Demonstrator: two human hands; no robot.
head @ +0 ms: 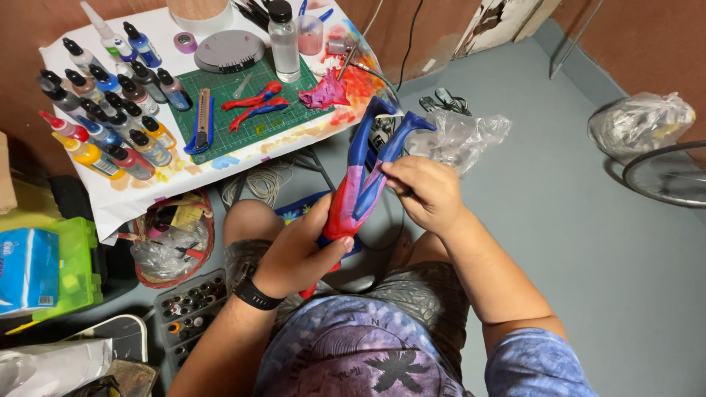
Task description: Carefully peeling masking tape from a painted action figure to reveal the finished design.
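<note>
A red and blue painted figure body [358, 192] with two long blue legs is held above my lap. My left hand [298, 254], with a black watch on its wrist, grips the figure's red lower part. My right hand [426, 192] pinches one blue leg near its middle. On the green cutting mat [287, 110] on the small table lie two loose red and blue figure arms [254, 105] and a pink painted piece [325, 93].
Several paint bottles [110, 110] crowd the table's left side, with a blue utility knife [201, 121], a clear bottle [284, 40] and a grey round lid [229, 51]. A basket [170, 239], green box [77, 268] and paint tray [193, 305] sit on the floor. Plastic bags [460, 136] lie to the right.
</note>
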